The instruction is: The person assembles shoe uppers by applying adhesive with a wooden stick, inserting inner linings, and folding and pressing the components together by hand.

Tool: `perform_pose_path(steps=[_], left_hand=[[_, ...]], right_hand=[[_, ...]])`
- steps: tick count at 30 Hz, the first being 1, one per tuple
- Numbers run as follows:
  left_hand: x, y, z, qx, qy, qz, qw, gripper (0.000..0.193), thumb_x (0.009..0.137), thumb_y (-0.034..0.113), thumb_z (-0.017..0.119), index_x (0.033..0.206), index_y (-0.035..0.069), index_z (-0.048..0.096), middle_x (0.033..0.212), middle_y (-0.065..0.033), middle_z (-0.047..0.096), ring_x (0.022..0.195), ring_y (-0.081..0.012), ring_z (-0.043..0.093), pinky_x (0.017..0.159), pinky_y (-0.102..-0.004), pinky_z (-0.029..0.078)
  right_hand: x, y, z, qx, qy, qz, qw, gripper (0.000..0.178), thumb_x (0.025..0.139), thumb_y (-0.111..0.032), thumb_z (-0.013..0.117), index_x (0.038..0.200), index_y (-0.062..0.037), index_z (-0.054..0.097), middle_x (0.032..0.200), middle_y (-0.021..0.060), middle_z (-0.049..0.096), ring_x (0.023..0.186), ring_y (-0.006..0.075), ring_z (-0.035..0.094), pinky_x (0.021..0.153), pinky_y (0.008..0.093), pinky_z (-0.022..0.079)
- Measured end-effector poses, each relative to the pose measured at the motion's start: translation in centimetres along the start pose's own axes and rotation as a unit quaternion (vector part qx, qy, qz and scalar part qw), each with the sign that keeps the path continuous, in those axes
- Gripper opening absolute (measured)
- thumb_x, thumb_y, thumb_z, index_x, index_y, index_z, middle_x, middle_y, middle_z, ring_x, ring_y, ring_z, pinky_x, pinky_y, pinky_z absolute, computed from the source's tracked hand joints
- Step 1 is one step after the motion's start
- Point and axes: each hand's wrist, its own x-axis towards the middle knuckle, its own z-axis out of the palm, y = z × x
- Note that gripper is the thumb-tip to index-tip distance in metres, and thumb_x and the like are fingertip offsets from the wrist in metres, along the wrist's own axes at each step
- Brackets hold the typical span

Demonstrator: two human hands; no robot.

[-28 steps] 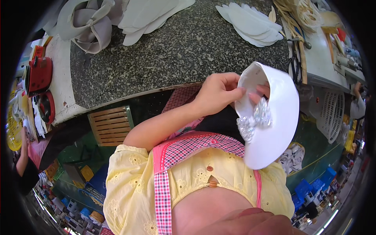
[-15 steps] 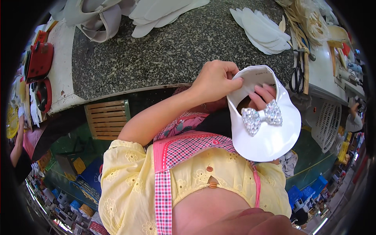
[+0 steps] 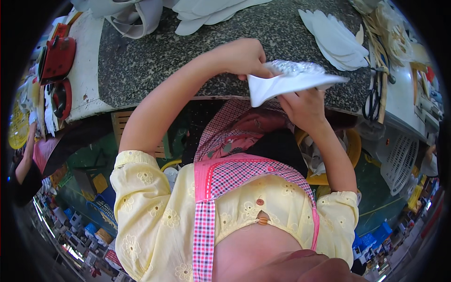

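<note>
Both my hands hold a glossy white shoe upper (image 3: 286,86) just above the near edge of the speckled stone worktop (image 3: 188,61). It is tilted so that I see it nearly edge-on, and it is slightly blurred. A silvery rhinestone bow (image 3: 300,68) sits on its far side. My left hand (image 3: 246,56) pinches the upper's left end, with the thumb and some fingers partly hidden. My right hand (image 3: 304,107) grips from beneath, its fingers largely covered by the upper.
Fanned white sole-shaped pieces (image 3: 331,40) lie at the far right, with another pile (image 3: 206,14) farther left. Grey shoe uppers (image 3: 136,21) stand at the far left. Black scissors (image 3: 373,96) rest at the right edge. A yellow basket (image 3: 354,152) is below the worktop.
The shoe upper has moved away from my body over the worktop and turned from face-up to edge-on. Both hands moved with it, and my right hand now holds it from underneath.
</note>
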Motion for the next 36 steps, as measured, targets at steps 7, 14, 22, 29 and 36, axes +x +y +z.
perform_pose_path(steps=[7,14,22,29,36], left_hand=[[-4.4,-2.8,-2.6,0.252,0.610,0.351,0.664,0.017,0.074,0.023,0.063,0.078,0.007,0.062,0.062,-0.0044,0.058,0.054,-0.0171,0.056,0.050,-0.0300,0.044],[-5.8,0.7,6.0,0.324,0.363,0.281,0.827,0.032,0.065,0.018,0.064,0.090,0.000,0.054,0.090,-0.0125,0.059,0.082,-0.0235,0.057,0.068,-0.0315,0.047],[-4.8,1.0,5.8,0.388,0.271,0.148,0.868,0.021,0.071,0.016,0.059,0.084,0.000,0.054,0.078,-0.0106,0.055,0.074,-0.0239,0.053,0.069,-0.0324,0.045],[-3.4,1.4,6.0,0.290,0.383,0.117,0.869,0.011,0.069,0.010,0.057,0.077,0.003,0.059,0.091,-0.0116,0.059,0.085,-0.0252,0.055,0.073,-0.0338,0.045],[-2.7,0.7,5.3,0.323,0.369,0.119,0.863,0.012,0.065,0.011,0.059,0.076,0.006,0.058,0.072,-0.0053,0.059,0.070,-0.0225,0.058,0.061,-0.0335,0.046]], right_hand=[[2.2,0.1,-0.2,0.017,-0.025,0.009,1.000,0.027,0.064,-0.018,0.065,0.089,-0.0187,0.058,0.091,-0.0073,0.054,0.087,0.0133,0.050,0.073,0.0396,0.031],[2.7,-0.4,-1.2,0.036,-0.035,0.034,0.998,0.019,0.064,-0.018,0.064,0.082,-0.0158,0.059,0.083,-0.0057,0.055,0.083,0.0122,0.052,0.075,0.0420,0.029],[3.5,-0.9,-0.7,0.038,-0.021,0.077,0.996,0.010,0.065,-0.014,0.060,0.074,-0.0120,0.056,0.074,-0.0010,0.057,0.072,0.0157,0.055,0.077,0.0403,0.030],[3.2,-0.7,1.2,-0.018,0.031,0.100,0.994,0.011,0.069,-0.016,0.058,0.077,-0.0095,0.055,0.073,0.0013,0.057,0.064,0.0184,0.056,0.071,0.0339,0.036],[1.1,-1.2,0.5,-0.013,0.042,0.036,0.998,0.026,0.068,-0.031,0.061,0.089,-0.0167,0.060,0.105,-0.0005,0.055,0.095,0.0154,0.052,0.092,0.0510,0.020]])
